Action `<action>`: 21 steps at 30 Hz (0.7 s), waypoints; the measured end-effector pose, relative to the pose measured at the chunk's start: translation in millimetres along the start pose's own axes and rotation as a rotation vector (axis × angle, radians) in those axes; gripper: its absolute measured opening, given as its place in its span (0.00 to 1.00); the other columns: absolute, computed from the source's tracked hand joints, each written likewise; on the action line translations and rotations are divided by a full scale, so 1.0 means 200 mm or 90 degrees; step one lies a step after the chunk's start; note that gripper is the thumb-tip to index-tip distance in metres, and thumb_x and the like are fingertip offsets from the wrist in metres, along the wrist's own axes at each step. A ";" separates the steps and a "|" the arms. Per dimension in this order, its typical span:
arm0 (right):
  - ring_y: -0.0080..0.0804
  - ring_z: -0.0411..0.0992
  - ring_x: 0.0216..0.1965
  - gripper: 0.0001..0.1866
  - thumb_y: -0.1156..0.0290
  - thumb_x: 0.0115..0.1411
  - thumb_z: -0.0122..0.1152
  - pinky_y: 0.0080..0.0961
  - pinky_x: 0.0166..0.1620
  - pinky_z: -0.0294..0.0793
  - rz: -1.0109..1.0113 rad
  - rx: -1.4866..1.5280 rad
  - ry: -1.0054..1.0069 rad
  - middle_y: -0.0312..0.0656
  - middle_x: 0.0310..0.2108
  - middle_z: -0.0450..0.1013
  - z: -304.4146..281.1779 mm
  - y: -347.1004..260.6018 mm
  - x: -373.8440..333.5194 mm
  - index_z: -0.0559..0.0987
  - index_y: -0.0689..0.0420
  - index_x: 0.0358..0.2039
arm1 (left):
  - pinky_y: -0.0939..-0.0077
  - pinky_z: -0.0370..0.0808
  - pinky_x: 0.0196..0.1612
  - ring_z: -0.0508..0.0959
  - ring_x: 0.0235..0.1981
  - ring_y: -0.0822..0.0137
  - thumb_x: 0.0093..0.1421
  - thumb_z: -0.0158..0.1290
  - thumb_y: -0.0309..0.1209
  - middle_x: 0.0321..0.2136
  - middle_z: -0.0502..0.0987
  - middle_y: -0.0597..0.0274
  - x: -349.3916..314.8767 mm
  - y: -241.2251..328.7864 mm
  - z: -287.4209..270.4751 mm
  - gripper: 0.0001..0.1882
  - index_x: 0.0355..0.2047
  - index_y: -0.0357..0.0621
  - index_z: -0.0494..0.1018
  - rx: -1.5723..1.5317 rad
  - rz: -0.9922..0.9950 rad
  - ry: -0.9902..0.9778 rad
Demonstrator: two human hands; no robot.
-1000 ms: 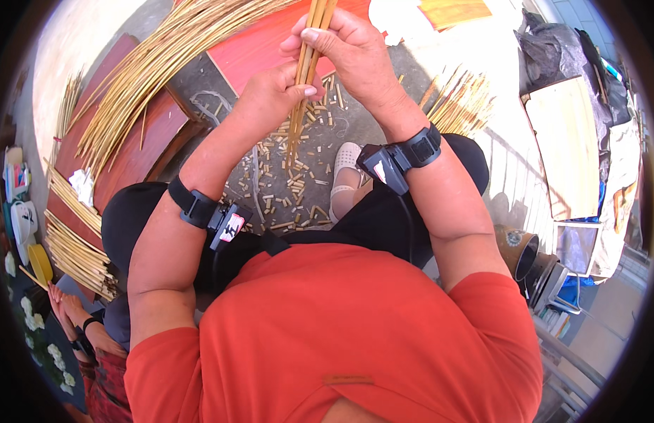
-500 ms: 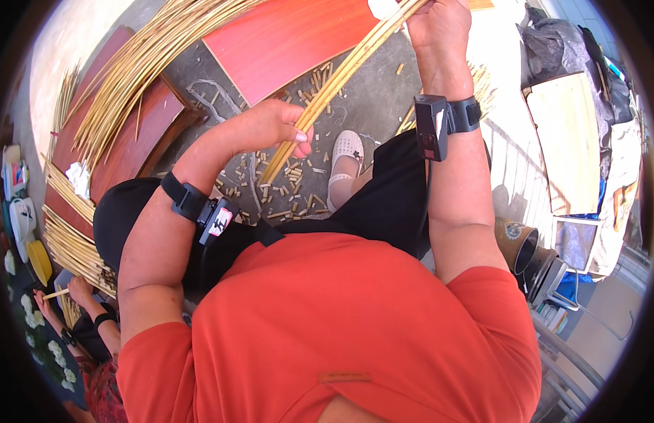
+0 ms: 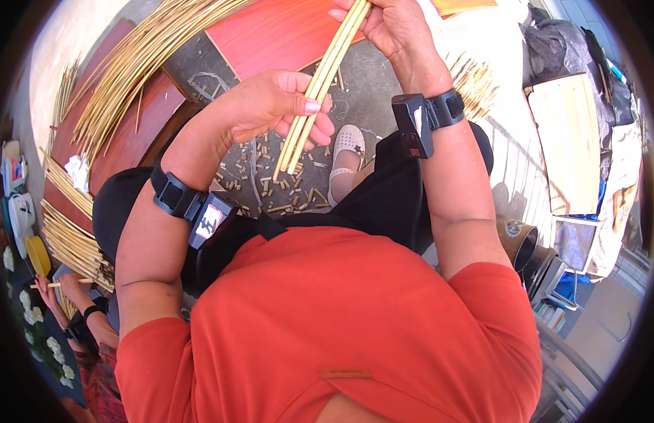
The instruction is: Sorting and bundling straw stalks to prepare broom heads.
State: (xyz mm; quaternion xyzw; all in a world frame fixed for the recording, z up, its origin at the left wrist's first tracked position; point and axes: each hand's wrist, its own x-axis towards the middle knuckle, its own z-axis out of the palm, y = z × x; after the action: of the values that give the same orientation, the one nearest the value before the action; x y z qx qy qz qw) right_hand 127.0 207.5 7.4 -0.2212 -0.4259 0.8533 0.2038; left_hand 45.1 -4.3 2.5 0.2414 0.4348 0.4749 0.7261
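Observation:
A few slender yellow sticks, which look like bamboo or cane, slant between my two hands, with their lower ends hanging over the floor. My left hand holds them near the lower end, thumb across the front and the other fingers loosely behind. At the top edge, my right hand is closed round their upper part; where the sticks go beyond it is cut off. Small cut pieces of stick lie scattered on the grey floor below, near a light, perforated shoe.
Long yellow canes lie across a reddish-brown board at left. A red panel is ahead. At lower left, a co-worker's hands hold a stick. At right are a pale board and a brown cylindrical container.
My right hand has moved left and slightly lower. The sticks now stand steeper, and my left hand has risen a little to the right, with its fingers more spread.

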 end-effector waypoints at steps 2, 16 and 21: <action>0.40 0.74 0.37 0.10 0.74 0.64 0.40 0.38 0.39 0.79 -0.060 0.000 0.007 0.50 0.36 0.73 -0.08 -0.05 0.05 0.69 0.63 0.42 | 0.68 0.79 0.37 0.80 0.34 0.57 0.61 0.48 0.30 0.32 0.77 0.47 -0.01 0.01 0.01 0.09 0.37 0.37 0.70 0.047 -0.031 -0.026; 0.37 0.73 0.37 0.09 0.75 0.64 0.39 0.42 0.43 0.77 -0.202 -0.005 -0.004 0.45 0.33 0.71 0.01 -0.01 0.03 0.69 0.60 0.40 | 0.65 0.78 0.43 0.79 0.38 0.55 0.67 0.29 0.52 0.38 0.75 0.43 0.04 -0.15 -0.04 0.32 0.47 0.33 0.65 -0.251 0.261 0.221; 0.40 0.73 0.37 0.07 0.75 0.64 0.41 0.44 0.42 0.78 -0.169 0.010 -0.005 0.47 0.34 0.70 0.01 -0.03 0.02 0.68 0.59 0.41 | 0.66 0.78 0.42 0.79 0.37 0.55 0.66 0.31 0.53 0.38 0.75 0.43 0.04 -0.13 -0.04 0.31 0.47 0.33 0.65 -0.138 0.139 0.096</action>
State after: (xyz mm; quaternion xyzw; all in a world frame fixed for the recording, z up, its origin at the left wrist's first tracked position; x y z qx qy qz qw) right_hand 123.3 212.2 11.6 -0.1578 -0.4454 0.8232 0.3148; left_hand 52.2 -10.1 -25.2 0.1711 0.4058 0.6118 0.6571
